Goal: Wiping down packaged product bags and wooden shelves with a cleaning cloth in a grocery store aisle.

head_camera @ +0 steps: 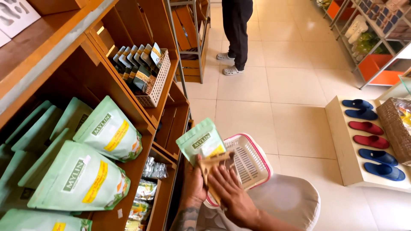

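My left hand point(193, 185) holds a light green pouch point(201, 144) with a yellow label, upright in front of a wooden shelf. My right hand point(233, 193) lies flat with fingers spread against a tan cloth point(212, 164) pressed on the pouch's lower part. Just behind the hands sits a white plastic basket with a pink rim point(252, 164), resting on a grey padded stool point(295, 199). Rows of matching green pouches point(79, 182) fill the shelf at my left.
A wooden shelf unit point(141, 124) runs along the left, with a white basket of small dark packets point(147, 70) higher up and foil packets point(147, 188) lower down. A person point(234, 34) stands on the tiled floor ahead. Slippers point(370, 141) lie on a low rack at right.
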